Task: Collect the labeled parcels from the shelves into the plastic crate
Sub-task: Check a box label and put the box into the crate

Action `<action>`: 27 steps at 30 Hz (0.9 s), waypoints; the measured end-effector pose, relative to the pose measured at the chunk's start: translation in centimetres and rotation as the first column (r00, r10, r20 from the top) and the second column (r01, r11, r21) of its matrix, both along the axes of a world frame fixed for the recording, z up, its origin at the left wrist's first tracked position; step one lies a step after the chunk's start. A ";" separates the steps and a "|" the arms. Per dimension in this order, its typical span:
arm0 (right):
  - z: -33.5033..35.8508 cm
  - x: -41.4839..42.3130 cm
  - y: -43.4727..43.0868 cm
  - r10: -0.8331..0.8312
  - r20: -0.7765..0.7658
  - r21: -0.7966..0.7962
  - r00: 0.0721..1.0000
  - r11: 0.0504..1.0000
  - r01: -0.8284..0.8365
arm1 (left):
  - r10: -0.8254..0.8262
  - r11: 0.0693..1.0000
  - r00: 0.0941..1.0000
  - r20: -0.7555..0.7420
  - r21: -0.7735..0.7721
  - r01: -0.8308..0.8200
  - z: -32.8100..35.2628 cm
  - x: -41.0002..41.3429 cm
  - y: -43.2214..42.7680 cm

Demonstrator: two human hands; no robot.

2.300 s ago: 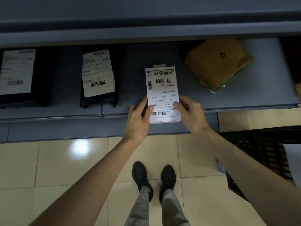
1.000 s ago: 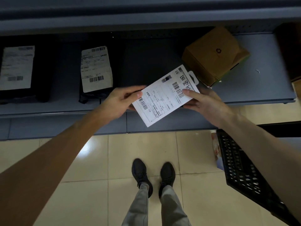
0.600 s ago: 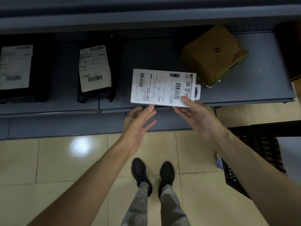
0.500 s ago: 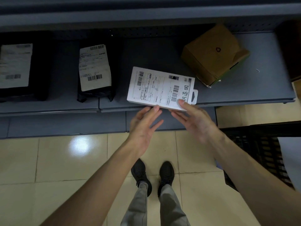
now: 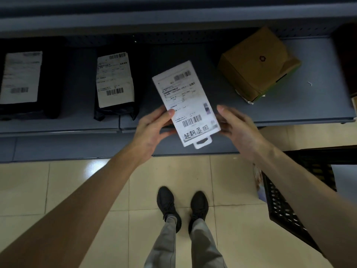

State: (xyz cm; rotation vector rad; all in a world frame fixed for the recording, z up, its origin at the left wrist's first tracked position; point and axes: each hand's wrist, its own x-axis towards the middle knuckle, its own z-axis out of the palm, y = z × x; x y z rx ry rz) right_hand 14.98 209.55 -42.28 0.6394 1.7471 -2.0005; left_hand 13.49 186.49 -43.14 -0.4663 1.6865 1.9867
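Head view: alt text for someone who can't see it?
A left hand grips a flat white labelled box, tilted, before a grey metal shelf; the right hand is open beside it. On the shelf lie two black labelled bags and a brown cardboard box; a black plastic crate stands at right.

Handwritten "超期退回" stands on the white parcel (image 5: 186,102).

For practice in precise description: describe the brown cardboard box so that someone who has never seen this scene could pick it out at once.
Follow the grey shelf toward its right end. There the brown cardboard box sits skewed to the shelf edge. Unlike the two black bags further left and the white packet held in front, it shows no label, only a small dark round mark.
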 end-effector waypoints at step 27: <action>14.7 10.1 -2.4 0.156 -0.178 0.071 0.972 0.987 -0.146 | -0.137 0.967 0.947 -0.290 -0.245 0.065 14.9 11.2 1.3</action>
